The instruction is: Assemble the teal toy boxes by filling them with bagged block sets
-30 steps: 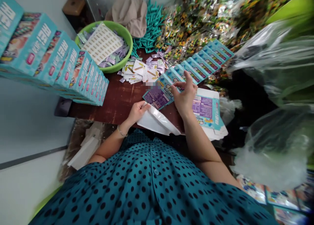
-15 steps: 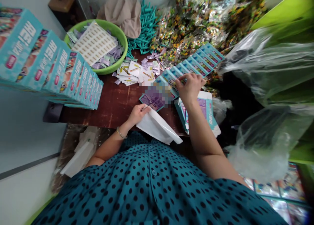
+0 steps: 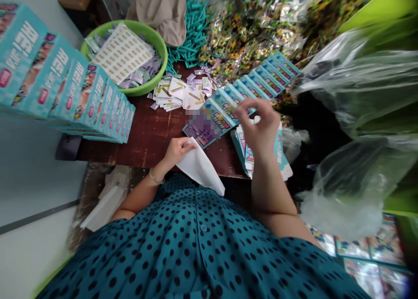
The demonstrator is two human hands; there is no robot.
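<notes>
My left hand [image 3: 175, 150] is closed on the corner of a white flat carton blank [image 3: 200, 168] that hangs off the near edge of the brown table [image 3: 153, 136]. My right hand [image 3: 259, 127] hovers over a stack of flat teal carton blanks [image 3: 281, 153], fingers curled and smeared by motion; I cannot make out whether it holds anything. Just beyond it, a fanned row of teal printed cartons [image 3: 248, 92] runs diagonally toward the back right.
Upright teal boxes [image 3: 70, 94] line the left side. A green basin [image 3: 130, 57] holds sachets and a white sheet. Small cards [image 3: 176, 96], teal sticks [image 3: 192, 33], shiny candy packets [image 3: 267, 20] and large clear plastic bags [image 3: 362, 129] crowd the back and right.
My right hand has drawn back from the fanned row toward the stack of blanks. The white blank in my left hand has swung lower and closer to my body.
</notes>
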